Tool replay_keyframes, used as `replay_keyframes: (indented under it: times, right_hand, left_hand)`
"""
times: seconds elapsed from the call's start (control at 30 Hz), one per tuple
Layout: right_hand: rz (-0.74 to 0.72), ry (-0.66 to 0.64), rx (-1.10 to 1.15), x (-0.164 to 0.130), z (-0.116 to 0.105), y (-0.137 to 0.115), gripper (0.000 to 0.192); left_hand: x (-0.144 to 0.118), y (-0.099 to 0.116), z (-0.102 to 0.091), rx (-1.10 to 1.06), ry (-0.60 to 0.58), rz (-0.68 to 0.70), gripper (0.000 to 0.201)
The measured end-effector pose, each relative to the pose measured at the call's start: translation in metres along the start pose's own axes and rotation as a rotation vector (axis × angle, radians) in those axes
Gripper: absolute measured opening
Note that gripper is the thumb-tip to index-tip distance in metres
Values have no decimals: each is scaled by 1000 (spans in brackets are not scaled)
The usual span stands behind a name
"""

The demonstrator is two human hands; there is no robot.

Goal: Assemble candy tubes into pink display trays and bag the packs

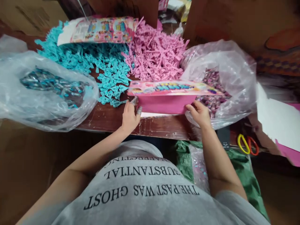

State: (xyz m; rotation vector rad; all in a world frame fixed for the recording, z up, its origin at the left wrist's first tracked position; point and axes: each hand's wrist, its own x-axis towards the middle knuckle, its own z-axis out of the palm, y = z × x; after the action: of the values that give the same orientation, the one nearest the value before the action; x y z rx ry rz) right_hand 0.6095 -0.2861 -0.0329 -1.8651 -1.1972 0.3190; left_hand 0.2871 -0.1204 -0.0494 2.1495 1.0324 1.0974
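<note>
A pink cardboard box (164,104) with a printed, colourful top panel stands at the table's front edge. My left hand (131,115) grips its left end, with silvery coverings on the thumb and a fingertip. At the right end, my right hand (200,113) holds the box between thumb and fingers. Behind the box lies a heap of pink plastic pieces (157,53). Turquoise plastic pieces (112,75) are piled behind and to the left. The inside of the box is mostly hidden from me.
Clear plastic bags flank the work area: the left bag (86,115) holds blue-capped pieces, the right bag (236,62) dark pink ones. Printed flat cards (103,29) lie on the turquoise heap. Scissors (247,144) and a white-and-pink carton (281,122) are at the right.
</note>
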Motion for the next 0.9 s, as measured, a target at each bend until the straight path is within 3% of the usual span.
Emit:
replay_keyframes:
  times: [0.13, 0.27, 0.43, 0.63, 0.8, 0.9]
  right_hand:
    - [-43, -21, -65, -8, -6, 0, 31]
    - [-119, -14, -46, -6, 2, -6, 32]
    - [-271, -14, 50, 0, 11, -11, 35]
    - [-297, -53, 44, 3, 14, -16, 34]
    - [-280, -105, 98, 6, 22, -13, 62]
    - [-288, -62, 97, 8, 24, -13, 56]
  left_hand:
    - [-29, -3, 0, 216, 61, -5, 27]
    - [-40, -17, -10, 232, 103, -62, 27]
    - [-38, -34, -14, 116, 85, -14, 29]
    - [-37, -45, -13, 26, 230, 0, 47]
    - [-37, -45, -14, 16, 173, -18, 63]
    - [-34, -43, -13, -146, 144, 1, 73]
